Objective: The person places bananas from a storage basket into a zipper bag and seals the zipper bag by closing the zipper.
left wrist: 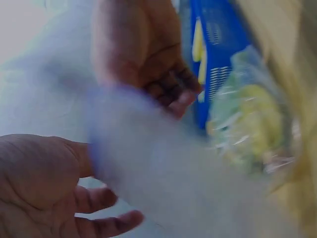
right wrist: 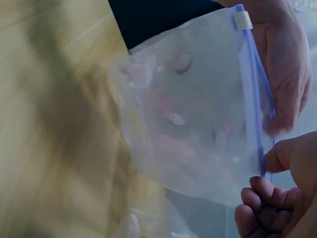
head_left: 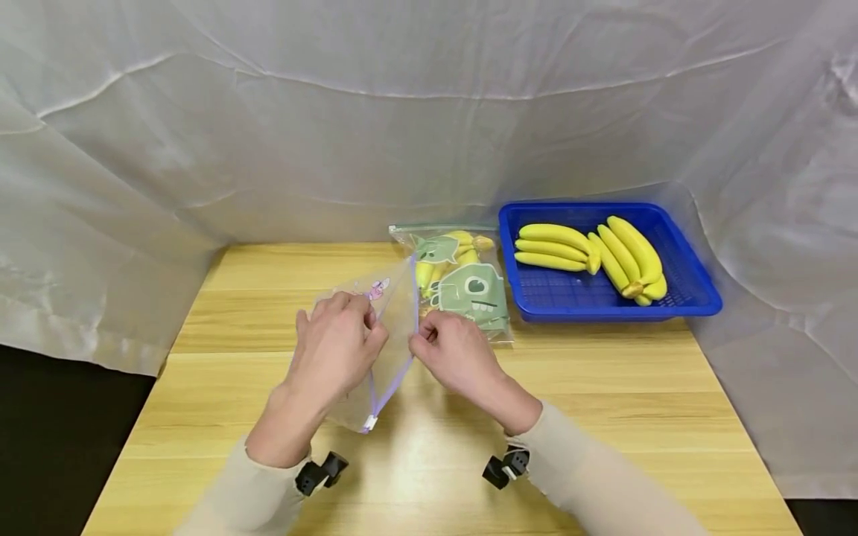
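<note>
A translucent slider zip bag [head_left: 395, 348] with a lilac zip edge and pink prints is held up over the table. Its mouth gapes, the two lilac edges standing apart. My left hand [head_left: 335, 346] pinches the left edge between thumb and fingers. On the opposite edge, my right hand [head_left: 462, 357] has its thumb and index finger pinched. The white slider [right wrist: 242, 20] sits at one end of the zip. In the right wrist view the bag looks flat, with nothing visible inside. The left wrist view is blurred.
Behind my right hand lies a filled zip bag [head_left: 499, 316] with green cartoon prints and yellow bananas inside. A blue basket [head_left: 550, 298] at the back right holds two bunches of bananas [head_left: 553, 246]. Grey cloth [head_left: 402, 149] screens the back and sides of the wooden table [head_left: 603, 394].
</note>
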A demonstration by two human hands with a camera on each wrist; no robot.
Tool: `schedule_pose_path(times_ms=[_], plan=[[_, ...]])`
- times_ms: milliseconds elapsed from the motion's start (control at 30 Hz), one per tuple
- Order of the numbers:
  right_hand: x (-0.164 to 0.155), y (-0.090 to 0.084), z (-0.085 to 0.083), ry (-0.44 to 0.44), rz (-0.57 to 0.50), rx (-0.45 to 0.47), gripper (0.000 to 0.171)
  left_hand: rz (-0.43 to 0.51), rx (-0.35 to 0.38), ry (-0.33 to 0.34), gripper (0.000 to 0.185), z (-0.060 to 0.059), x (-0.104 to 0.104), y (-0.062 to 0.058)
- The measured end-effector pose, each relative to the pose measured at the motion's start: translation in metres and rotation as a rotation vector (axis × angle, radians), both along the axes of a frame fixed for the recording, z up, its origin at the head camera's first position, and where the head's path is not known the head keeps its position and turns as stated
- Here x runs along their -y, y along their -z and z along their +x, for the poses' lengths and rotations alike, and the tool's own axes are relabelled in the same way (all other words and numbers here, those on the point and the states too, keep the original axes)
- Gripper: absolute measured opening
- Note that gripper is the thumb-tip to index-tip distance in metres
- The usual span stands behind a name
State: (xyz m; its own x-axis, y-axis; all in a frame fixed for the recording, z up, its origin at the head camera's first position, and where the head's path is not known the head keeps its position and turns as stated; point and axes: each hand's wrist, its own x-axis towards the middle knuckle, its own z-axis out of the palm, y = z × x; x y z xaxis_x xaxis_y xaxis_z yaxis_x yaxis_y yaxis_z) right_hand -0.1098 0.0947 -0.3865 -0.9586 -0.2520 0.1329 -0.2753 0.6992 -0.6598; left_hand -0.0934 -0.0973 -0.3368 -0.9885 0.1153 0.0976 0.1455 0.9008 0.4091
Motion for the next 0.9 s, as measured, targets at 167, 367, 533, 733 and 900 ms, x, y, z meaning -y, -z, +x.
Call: schedule_pose_path(times_ms=[167, 367, 533, 733, 900], plan=[[-0.017, -0.019, -0.007, 0.016, 0.069, 0.022, 0.012, -0.076, 0.054, -0.021, 0.013, 0.004, 0.013, -0.035], [-0.041, -0.046, -0.010, 0.052, 0.152, -0.016, 0.011, -0.106, 0.099, 0.003, 0.012, 0.015, 0.023, -0.061], [-0.057, -0.066, -0.009, 0.084, 0.177, -0.068, 0.011, -0.143, 0.136, 0.039, 0.011, 0.019, 0.027, -0.071], [-0.055, -0.085, 0.005, -0.021, 0.119, -0.119, 0.018, -0.198, 0.146, 0.097, 0.017, 0.020, 0.016, -0.076], [-0.047, -0.092, 0.015, -0.084, 0.130, -0.166, 0.021, -0.244, 0.107, 0.122, 0.030, 0.009, 0.007, -0.075]])
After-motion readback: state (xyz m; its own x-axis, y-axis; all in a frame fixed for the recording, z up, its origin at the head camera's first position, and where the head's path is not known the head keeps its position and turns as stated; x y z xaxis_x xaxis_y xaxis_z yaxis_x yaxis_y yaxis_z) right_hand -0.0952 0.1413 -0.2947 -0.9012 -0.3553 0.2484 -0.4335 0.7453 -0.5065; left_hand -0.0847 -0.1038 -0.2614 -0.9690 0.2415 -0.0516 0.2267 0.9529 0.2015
